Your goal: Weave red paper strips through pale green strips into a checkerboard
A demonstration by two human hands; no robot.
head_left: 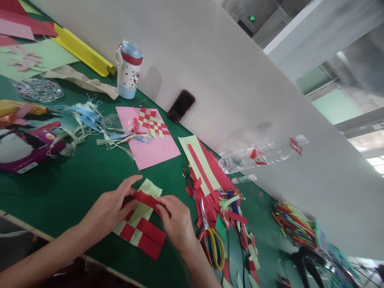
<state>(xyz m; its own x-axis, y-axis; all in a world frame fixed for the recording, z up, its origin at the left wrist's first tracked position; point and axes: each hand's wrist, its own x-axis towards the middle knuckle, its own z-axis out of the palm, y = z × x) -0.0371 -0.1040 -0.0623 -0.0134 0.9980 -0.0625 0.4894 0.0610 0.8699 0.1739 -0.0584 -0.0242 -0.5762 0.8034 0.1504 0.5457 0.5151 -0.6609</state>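
Observation:
A woven mat of red and pale green paper strips (141, 230) lies on the green table (90, 172) near its front edge. My left hand (112, 206) and my right hand (177, 220) both pinch one red strip (147, 199) lying across the top of the weave. The left hand grips its left end with thumb and fingers closed. The right hand presses its right end. Several pale green strips stick out above the red strip.
Scissors with yellow and red handles (211, 236) lie right of my hand beside a pile of paper scraps (210, 172). Behind are pink paper with a finished weave (150, 134), thread tassels (90, 120), a cup (128, 70), a phone (181, 105), a water bottle (255, 156).

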